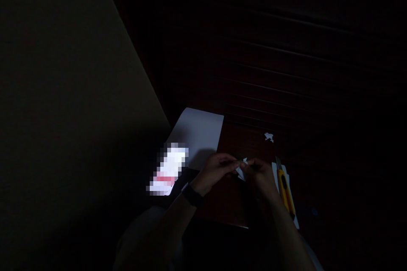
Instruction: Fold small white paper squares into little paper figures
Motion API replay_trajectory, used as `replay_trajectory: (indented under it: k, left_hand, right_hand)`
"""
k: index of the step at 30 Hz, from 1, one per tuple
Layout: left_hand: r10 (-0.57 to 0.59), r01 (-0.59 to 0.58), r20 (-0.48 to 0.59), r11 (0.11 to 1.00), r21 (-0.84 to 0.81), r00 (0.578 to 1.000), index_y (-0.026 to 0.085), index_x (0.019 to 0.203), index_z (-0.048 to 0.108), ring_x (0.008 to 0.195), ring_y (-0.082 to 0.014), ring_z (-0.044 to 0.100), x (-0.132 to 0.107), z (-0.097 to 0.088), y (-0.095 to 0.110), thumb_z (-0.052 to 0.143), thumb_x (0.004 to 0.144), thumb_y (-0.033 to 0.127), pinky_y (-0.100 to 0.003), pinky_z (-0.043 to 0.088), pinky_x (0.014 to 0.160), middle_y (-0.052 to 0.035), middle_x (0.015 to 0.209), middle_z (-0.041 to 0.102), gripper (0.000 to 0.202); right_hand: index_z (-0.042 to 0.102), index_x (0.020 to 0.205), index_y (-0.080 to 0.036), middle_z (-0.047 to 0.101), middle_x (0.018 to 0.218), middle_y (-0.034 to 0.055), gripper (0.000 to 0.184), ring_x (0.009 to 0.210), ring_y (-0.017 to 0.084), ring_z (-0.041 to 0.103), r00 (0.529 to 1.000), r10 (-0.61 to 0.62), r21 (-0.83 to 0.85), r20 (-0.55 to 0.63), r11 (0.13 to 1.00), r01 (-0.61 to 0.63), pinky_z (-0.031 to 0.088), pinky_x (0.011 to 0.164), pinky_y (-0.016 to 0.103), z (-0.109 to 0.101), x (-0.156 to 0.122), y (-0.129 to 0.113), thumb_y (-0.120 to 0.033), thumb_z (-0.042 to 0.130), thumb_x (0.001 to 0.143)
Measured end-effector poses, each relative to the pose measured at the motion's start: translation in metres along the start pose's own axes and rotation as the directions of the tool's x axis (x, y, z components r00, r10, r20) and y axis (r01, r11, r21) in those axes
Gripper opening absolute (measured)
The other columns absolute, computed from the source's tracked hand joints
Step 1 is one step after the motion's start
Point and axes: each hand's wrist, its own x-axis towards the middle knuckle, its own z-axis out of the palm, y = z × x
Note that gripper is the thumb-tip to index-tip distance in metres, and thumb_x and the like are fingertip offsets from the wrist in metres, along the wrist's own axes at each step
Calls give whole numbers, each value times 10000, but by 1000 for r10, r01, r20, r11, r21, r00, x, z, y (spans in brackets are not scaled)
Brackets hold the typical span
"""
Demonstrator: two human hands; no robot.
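Observation:
Between my two hands is a small piece of folded white paper [241, 172], with a pointed tip sticking up. My left hand [219, 168], with a dark band at the wrist, pinches its left side. On the other side, the fingers of my right hand [259, 173] are closed on the same paper. Both hands are just above a dark reddish-brown table [225, 205]. The dim light hides the finer folds and some of the fingertips.
A large white sheet [203, 131] lies at the back left. Near it glows a blurred-out bright screen [168, 171]. To the right, a yellow box cutter [285, 192] with its blade out rests on white paper [297, 222]. A small folded white paper piece [269, 137] lies farther back.

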Motion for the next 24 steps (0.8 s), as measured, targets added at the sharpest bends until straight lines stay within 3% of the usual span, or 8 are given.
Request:
replay_trajectory:
  k: [3, 7, 11, 15, 17, 20, 24]
  left_hand:
    - [-4, 2, -46, 999, -41, 999, 120, 835, 634, 672, -136, 619, 2, -1, -2, 672, 704, 361, -204, 436, 542, -62, 764, 654, 276]
    - [4, -26, -158, 989, -143, 987, 122, 847, 626, 705, -152, 637, 3, -2, -3, 679, 701, 354, -245, 486, 601, -77, 838, 661, 279]
    - [-18, -10, -127, 977, -213, 992, 135, 887, 624, 774, -175, 651, 1, -2, -2, 674, 706, 372, -284, 506, 673, -91, 918, 663, 303]
    - [-32, 14, -142, 992, -126, 989, 157, 957, 624, 839, -184, 636, 0, -4, 1, 679, 699, 388, -256, 501, 645, -95, 977, 653, 350]
    - [-23, 5, -167, 994, -111, 986, 171, 995, 620, 872, -181, 619, 0, -4, 2, 686, 692, 382, -248, 499, 649, -89, 1006, 643, 375]
    - [-50, 37, -115, 993, -111, 992, 151, 921, 644, 805, -162, 615, 1, -5, 3, 696, 679, 381, -233, 489, 615, -77, 918, 654, 338]
    - [-79, 57, -187, 991, -120, 979, 125, 818, 655, 706, -141, 601, 2, -6, -1, 710, 654, 386, -220, 469, 563, -70, 811, 653, 314]
  right_hand:
    - [660, 808, -178, 661, 791, 47, 267, 695, 170, 575, 998, -22, -1, 54, 1000, 22, 439, 617, 273, 2, -1, -7, -426, 661, 709]
    - [626, 983, -200, 652, 930, 64, 369, 818, 207, 604, 999, -23, 141, 25, 990, 19, 486, 690, 318, 10, -3, -11, -406, 695, 685]
    - [626, 947, -203, 652, 825, 34, 351, 726, 188, 627, 1000, 10, 287, 8, 958, -12, 509, 680, 340, 13, -3, -8, -365, 729, 654]
    - [651, 859, -213, 592, 647, -33, 283, 594, 139, 590, 999, 30, 295, -27, 955, -21, 498, 610, 298, 8, -3, -5, -311, 758, 616]
    - [657, 835, -212, 550, 600, -53, 275, 560, 125, 571, 999, 33, 266, -6, 964, -30, 486, 584, 278, 6, -3, -4, -295, 769, 599]
    - [652, 880, -208, 559, 623, -41, 290, 567, 135, 572, 997, 17, 140, 80, 990, -28, 479, 588, 288, 4, -3, -5, -309, 748, 626]
    - [588, 1068, -246, 623, 841, 19, 380, 774, 186, 593, 983, -185, -118, 8, 976, 184, 470, 719, 332, 7, -5, -11, -329, 681, 708]
